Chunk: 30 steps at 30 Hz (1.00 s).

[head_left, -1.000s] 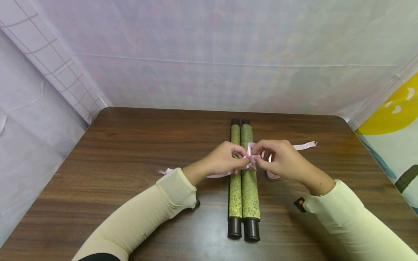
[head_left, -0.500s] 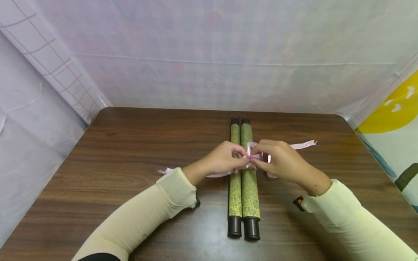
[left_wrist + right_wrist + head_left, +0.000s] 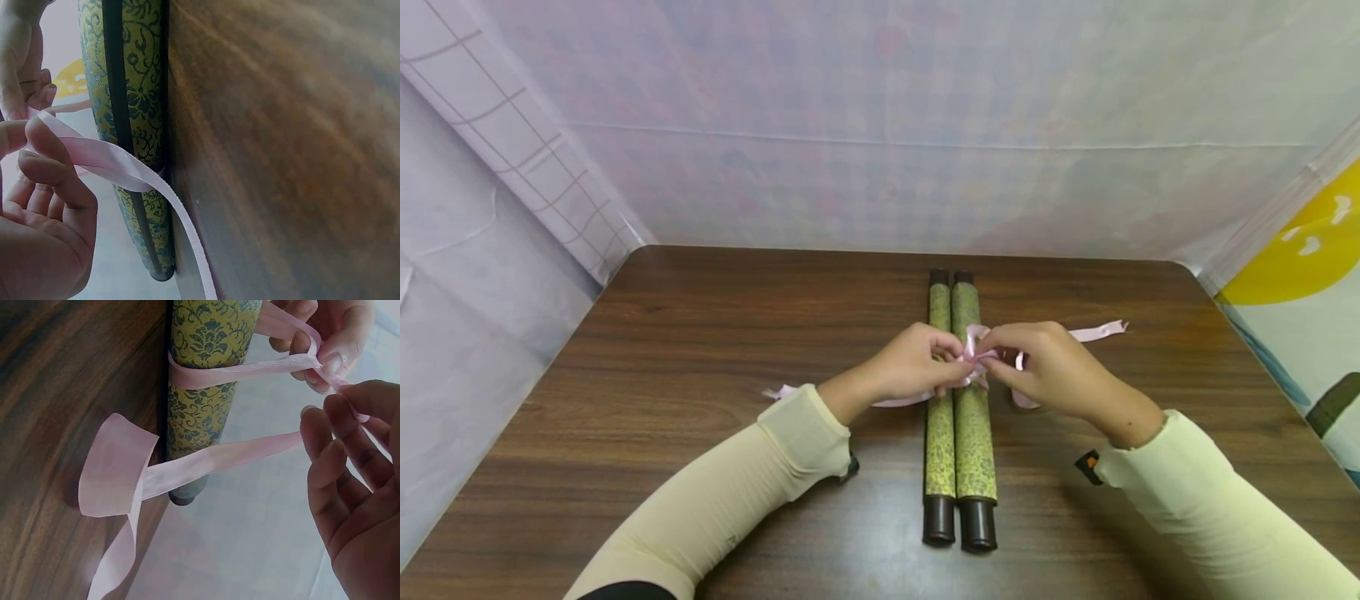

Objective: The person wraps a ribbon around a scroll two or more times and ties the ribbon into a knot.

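Two rolls lie side by side on the brown wood-grain counter (image 3: 662, 350), right of the middle of the head frame: the left roll (image 3: 940, 462) and the right roll (image 3: 976, 450), both yellow-green, lengthwise, with dark end caps at the top and bottom. A pink ribbon (image 3: 1097, 333) crosses them around mid-length; one tail reaches to the right and another to the left, its frayed end near the left cuff. In the right wrist view, a band of it curves around the side of a flower-patterned roll, and a broad loop rests on the counter at the lower left.

The left hand (image 3: 913, 367) comes in over the rolls from the left, its grip narrow, thumb and fingers pinching the ribbon. The right hand (image 3: 1048, 362) meets it from the right, its grip likewise narrow on the ribbon, just beside the left fingertips.

Pale sleeves (image 3: 722, 492) cover both forearms, at the lower left and lower right. A whitish cloth (image 3: 887, 125) fills the top; a yellow shape (image 3: 1300, 258) shows at the right edge.
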### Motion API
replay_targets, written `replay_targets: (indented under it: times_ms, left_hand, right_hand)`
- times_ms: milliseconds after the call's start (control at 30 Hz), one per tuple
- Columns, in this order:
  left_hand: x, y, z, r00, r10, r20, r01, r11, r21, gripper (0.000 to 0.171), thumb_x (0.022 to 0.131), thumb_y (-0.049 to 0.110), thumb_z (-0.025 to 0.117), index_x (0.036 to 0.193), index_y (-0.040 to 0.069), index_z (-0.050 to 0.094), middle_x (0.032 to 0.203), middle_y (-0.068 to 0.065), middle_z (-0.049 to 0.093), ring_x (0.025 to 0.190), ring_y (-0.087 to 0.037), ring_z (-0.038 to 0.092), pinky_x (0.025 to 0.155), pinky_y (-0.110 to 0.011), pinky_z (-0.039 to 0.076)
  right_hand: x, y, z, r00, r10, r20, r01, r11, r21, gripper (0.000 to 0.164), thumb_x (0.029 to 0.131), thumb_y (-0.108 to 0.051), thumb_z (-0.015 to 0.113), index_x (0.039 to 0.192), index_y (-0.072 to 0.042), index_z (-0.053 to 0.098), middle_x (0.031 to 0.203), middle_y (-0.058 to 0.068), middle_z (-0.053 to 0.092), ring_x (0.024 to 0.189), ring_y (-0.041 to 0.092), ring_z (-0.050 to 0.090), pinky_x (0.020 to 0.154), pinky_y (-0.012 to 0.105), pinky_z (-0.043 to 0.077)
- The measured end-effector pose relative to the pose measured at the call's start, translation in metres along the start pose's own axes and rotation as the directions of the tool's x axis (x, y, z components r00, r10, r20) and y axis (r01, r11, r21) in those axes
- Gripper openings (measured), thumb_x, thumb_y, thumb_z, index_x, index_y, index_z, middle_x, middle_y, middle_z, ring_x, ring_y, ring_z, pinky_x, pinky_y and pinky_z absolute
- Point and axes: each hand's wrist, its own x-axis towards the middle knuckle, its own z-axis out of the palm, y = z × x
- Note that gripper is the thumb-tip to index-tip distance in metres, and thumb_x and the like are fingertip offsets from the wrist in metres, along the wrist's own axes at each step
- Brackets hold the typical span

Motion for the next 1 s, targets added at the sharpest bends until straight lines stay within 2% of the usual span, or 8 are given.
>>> replay_targets:
  times_ms: [200, 333, 400, 500, 600, 633, 833, 1000]
  left_hand:
    - [-0.0006, 0.0002, 0.0002, 1.0, 0.0, 0.006, 0.0, 1.0, -0.013, 0.011, 0.087, 0.017, 0.066, 0.086, 0.007, 0.069, 0.077, -0.012, 0.07, 0.049, -0.015, 0.055, 0.045, -0.024, 0.048]
    - [-0.0006, 0.0011, 0.0005, 1.0, 0.001, -0.001, -0.001, 1.0, 0.017, 0.012, 0.086, 0.015, 0.066, 0.083, 0.004, 0.068, 0.075, -0.016, 0.069, 0.05, -0.018, 0.056, 0.043, -0.02, 0.047]
    - [-0.0002, 0.0012, 0.0005, 1.0, 0.002, -0.007, -0.002, 0.999, 0.036, 0.013, 0.086, 0.015, 0.066, 0.081, 0.003, 0.067, 0.072, -0.019, 0.068, 0.051, -0.021, 0.058, 0.043, -0.019, 0.046]
    - [0.0004, 0.0011, 0.0003, 1.0, 0.003, -0.01, -0.003, 0.999, 0.046, 0.013, 0.086, 0.015, 0.067, 0.082, 0.003, 0.067, 0.07, -0.023, 0.067, 0.053, -0.027, 0.059, 0.043, -0.019, 0.045]
    - [0.0006, 0.0008, 0.0, 1.0, 0.008, -0.008, -0.008, 0.999, 0.053, 0.013, 0.086, 0.016, 0.066, 0.082, 0.003, 0.068, 0.067, -0.023, 0.066, 0.053, -0.029, 0.059, 0.044, -0.022, 0.048]
    - [0.0005, 0.001, -0.0001, 1.0, 0.008, -0.006, -0.007, 0.999, 0.053, 0.013, 0.087, 0.016, 0.066, 0.083, 0.004, 0.068, 0.067, -0.023, 0.066, 0.054, -0.029, 0.06, 0.044, -0.023, 0.048]
    - [0.0002, 0.0008, 0.0003, 1.0, 0.009, -0.011, -0.008, 0.998, 0.064, 0.014, 0.086, 0.017, 0.066, 0.077, 0.006, 0.066, 0.055, -0.011, 0.061, 0.053, -0.031, 0.059, 0.043, -0.02, 0.044]
    - [0.0001, 0.0005, 0.0009, 1.0, 0.005, -0.014, -0.005, 0.999, 0.049, 0.014, 0.086, 0.016, 0.067, 0.08, 0.003, 0.067, 0.063, -0.022, 0.065, 0.054, -0.032, 0.059, 0.044, -0.019, 0.044]
  right_hand:
    - [-0.0008, 0.0002, -0.0008, 0.999, -0.003, -0.052, 0.007, 0.996, 0.088, 0.014, 0.08, -0.004, 0.07, 0.09, -0.014, 0.071, 0.076, -0.005, 0.063, 0.062, 0.003, 0.053, 0.048, 0.026, 0.052]
    - [-0.0008, -0.0024, -0.0039, 0.996, 0.074, -0.049, -0.064, 0.981, 0.183, 0.013, 0.082, -0.005, 0.069, 0.09, -0.015, 0.068, 0.073, -0.004, 0.057, 0.06, 0.006, 0.05, 0.046, 0.025, 0.049]
    - [-0.0007, -0.0038, -0.0058, 0.989, 0.145, -0.007, -0.139, 0.958, 0.252, 0.01, 0.085, -0.005, 0.066, 0.089, -0.014, 0.066, 0.072, -0.002, 0.056, 0.058, 0.008, 0.051, 0.045, 0.025, 0.047]
    - [-0.0006, -0.0048, -0.0082, 0.962, 0.248, 0.112, -0.272, 0.889, 0.368, 0.006, 0.09, -0.005, 0.059, 0.089, -0.01, 0.061, 0.069, 0.006, 0.055, 0.05, 0.011, 0.048, 0.038, 0.023, 0.042]
    - [0.0001, -0.0051, -0.0093, 0.934, 0.283, 0.217, -0.349, 0.848, 0.399, 0.007, 0.092, -0.005, 0.054, 0.089, -0.008, 0.06, 0.068, 0.01, 0.056, 0.042, 0.01, 0.044, 0.033, 0.021, 0.037]
    - [0.0, -0.0049, -0.0089, 0.927, 0.289, 0.239, -0.365, 0.845, 0.391, 0.007, 0.092, -0.006, 0.054, 0.088, -0.009, 0.06, 0.067, 0.01, 0.056, 0.04, 0.009, 0.042, 0.032, 0.021, 0.036]
    - [0.0, -0.0047, -0.004, 0.923, 0.263, 0.279, -0.341, 0.897, 0.282, 0.01, 0.089, -0.024, 0.064, 0.09, -0.015, 0.063, 0.069, 0.004, 0.062, 0.049, 0.011, 0.053, 0.039, 0.025, 0.047]
    - [-0.0004, -0.0045, -0.0024, 0.909, 0.288, 0.302, -0.378, 0.874, 0.306, 0.017, 0.092, -0.029, 0.06, 0.086, -0.013, 0.064, 0.058, 0.002, 0.052, 0.037, 0.009, 0.046, 0.032, 0.02, 0.04]
